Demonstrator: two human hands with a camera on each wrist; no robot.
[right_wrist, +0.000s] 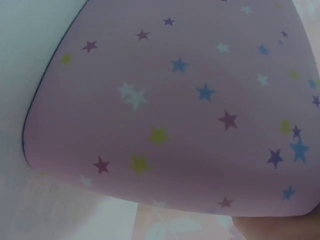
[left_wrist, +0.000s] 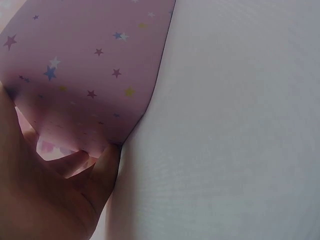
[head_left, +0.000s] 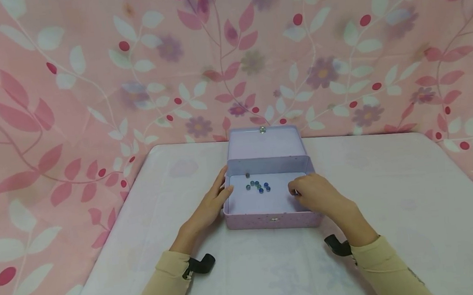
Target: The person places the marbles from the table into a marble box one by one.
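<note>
A lilac tin box point(head_left: 250, 221), printed with small stars, sits on the table with its hinged lid point(head_left: 265, 143) tipped back. Several blue and greenish glass marbles point(head_left: 261, 190) lie loose on its floor, left of the middle. My left hand point(head_left: 206, 210) grips the box's left wall, thumb at the rim and fingers along the outside. Over the right side of the box, my right hand point(head_left: 321, 194) reaches in with curled fingers, pinching a small dark marble point(head_left: 296, 192) mostly hidden by the fingertips. The right wrist view is mostly filled by the starred box wall point(right_wrist: 200, 105).
A white cloth covers the table point(head_left: 399, 199). Behind it hangs a pink curtain point(head_left: 229, 51) with leaves and flowers. The lid's metal clasp point(head_left: 262, 129) is at its top edge, and the matching catch point(head_left: 274, 219) is on the box front.
</note>
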